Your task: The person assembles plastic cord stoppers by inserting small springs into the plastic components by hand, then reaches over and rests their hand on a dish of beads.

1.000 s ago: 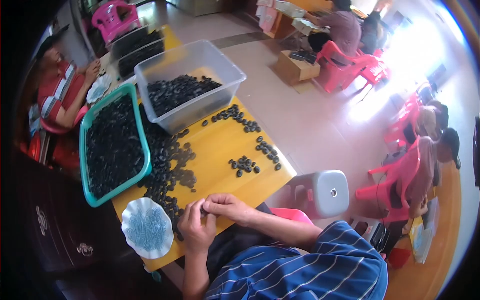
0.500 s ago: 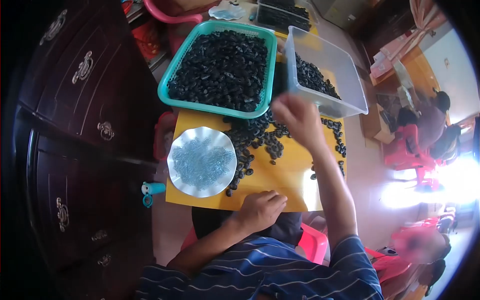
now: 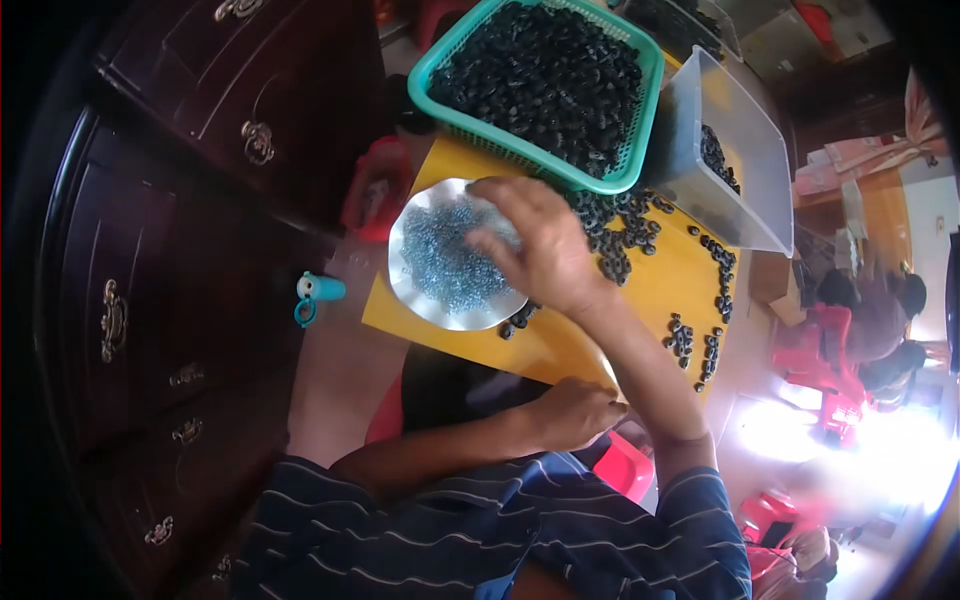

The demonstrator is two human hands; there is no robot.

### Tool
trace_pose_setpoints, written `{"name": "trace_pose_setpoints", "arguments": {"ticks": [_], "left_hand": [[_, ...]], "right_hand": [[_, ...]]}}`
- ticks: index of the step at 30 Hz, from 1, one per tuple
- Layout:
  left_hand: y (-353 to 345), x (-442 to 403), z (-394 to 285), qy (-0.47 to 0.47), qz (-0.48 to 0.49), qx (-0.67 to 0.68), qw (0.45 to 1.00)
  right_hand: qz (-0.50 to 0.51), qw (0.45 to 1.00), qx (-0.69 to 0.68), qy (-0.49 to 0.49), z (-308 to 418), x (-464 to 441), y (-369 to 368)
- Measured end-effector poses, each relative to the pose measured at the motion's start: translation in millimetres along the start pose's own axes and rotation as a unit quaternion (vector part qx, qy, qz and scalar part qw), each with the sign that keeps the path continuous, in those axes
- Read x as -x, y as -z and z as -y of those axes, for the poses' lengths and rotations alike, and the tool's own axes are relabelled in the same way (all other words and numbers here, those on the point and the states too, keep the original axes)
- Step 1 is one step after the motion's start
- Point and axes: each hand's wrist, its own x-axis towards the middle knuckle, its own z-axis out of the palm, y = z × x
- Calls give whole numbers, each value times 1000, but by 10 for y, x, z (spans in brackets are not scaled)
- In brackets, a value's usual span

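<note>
My right hand [image 3: 545, 245] is over a white scalloped plate [image 3: 402, 288], its thumb and fingers apart above a heap of small clear bluish pieces [image 3: 445, 262]. Whether its fingertips touch the pieces I cannot tell. At the near edge of the yellow table [image 3: 655, 290], my left hand [image 3: 578, 412] is closed, fingers curled in; anything inside it is hidden. Small black ring-shaped parts [image 3: 612, 238] lie loose on the table beyond my right hand. A few more sit beside the plate, partly behind the wrist.
A green basket [image 3: 530, 155] full of black parts stands at the back. Right of it is a clear plastic bin [image 3: 745, 205] with more. Rows of black parts [image 3: 712, 350] line the table's right side. Dark drawers [image 3: 200, 270] and a turquoise bottle [image 3: 325, 288] are left.
My right hand has moved left from beside the clear bin to over the plate, and its fingers have opened. My left hand stays closed at the table edge. The view has turned.
</note>
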Motion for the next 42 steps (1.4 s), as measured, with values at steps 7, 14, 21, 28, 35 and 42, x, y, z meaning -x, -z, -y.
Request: {"name": "trace_pose_setpoints", "arguments": {"ticks": [7, 14, 21, 28, 35, 42], "left_hand": [[0, 7, -19, 16, 38, -24, 999], [-1, 30, -25, -2, 53, -16, 998], [-49, 10, 0, 20, 81, -54, 995], [-211, 34, 116, 16, 34, -10, 999], [-267, 37, 110, 77, 85, 22, 993], [-407, 67, 174, 50, 31, -3, 998]], "right_hand": [[204, 973, 106, 1, 87, 289, -508], [185, 979, 75, -34, 16, 320, -615], [155, 985, 77, -11, 149, 147, -594], [163, 982, 84, 41, 162, 72, -860], [81, 992, 77, 56, 167, 54, -916], [88, 989, 94, 68, 154, 11, -950]]}}
